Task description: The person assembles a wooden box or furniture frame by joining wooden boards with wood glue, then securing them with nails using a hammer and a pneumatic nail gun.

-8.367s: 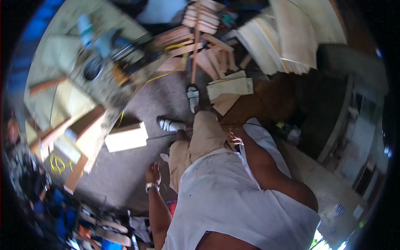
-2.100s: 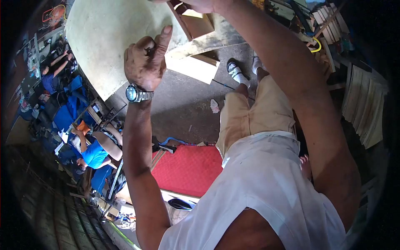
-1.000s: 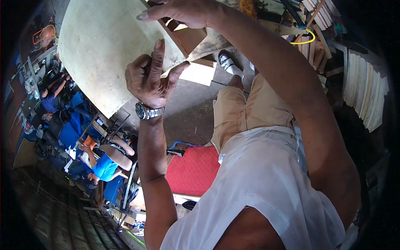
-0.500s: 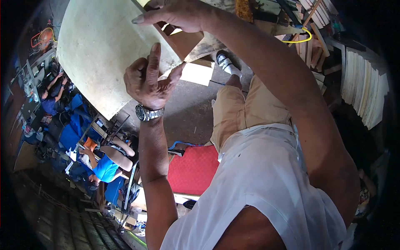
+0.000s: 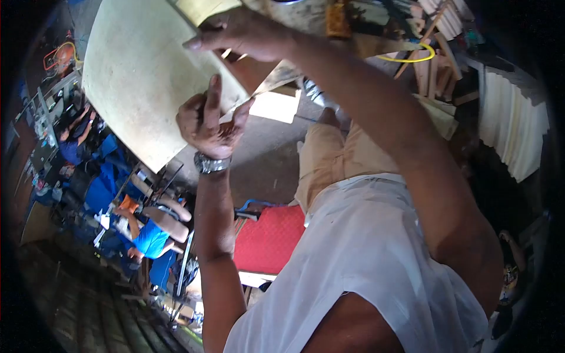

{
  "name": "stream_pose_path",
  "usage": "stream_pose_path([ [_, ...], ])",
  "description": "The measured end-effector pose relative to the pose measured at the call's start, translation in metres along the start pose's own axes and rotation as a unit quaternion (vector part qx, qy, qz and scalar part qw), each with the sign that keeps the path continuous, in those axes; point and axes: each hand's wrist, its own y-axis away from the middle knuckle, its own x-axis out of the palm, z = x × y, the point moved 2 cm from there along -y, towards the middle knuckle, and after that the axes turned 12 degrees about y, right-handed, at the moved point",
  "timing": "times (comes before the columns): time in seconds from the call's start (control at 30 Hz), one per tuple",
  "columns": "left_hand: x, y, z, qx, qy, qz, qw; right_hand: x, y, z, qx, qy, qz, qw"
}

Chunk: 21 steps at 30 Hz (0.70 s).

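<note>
A large pale curved panel [image 5: 138, 73] fills the upper left, with a brown wooden frame part [image 5: 256, 73] along its right edge. My left hand [image 5: 212, 120], with a metal watch on its wrist, lies against the panel's lower corner. Its index finger points up across the surface, the thumb is spread along the edge, and the other fingers are bent. Higher up, my right hand [image 5: 244, 35] grips the panel's edge, its thumb on the pale face and its other fingers curled over the frame side, partly hidden.
Two people [image 5: 152, 238] [image 5: 70, 144] are at the left among blue items and clutter. A red padded surface [image 5: 268, 238] lies below. Stacked pale sheets [image 5: 512, 123] stand at right, near a yellow cable [image 5: 412, 59] and wood pieces. An amber object [image 5: 338, 20] is at the top.
Both hands and the panel's edge appear slightly lower in the view. My left index finger still points up, and my right hand keeps its grip on the edge.
</note>
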Motion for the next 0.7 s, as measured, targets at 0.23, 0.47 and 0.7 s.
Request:
stream_pose_path([
  [0.23, -0.005, -0.005, -0.009, -0.071, -0.02, -0.029, 0.997, -0.142, 0.138, -0.069, -0.004, 0.471, -0.385, 0.794],
  [0.47, -0.004, -0.002, -0.008, -0.109, -0.032, -0.001, 0.994, -0.226, 0.148, -0.141, 0.074, 0.633, -0.306, 0.707],
  [0.7, -0.003, -0.002, -0.006, -0.071, -0.057, 0.003, 0.996, -0.261, 0.108, -0.149, 0.264, 0.632, -0.21, 0.698],
])
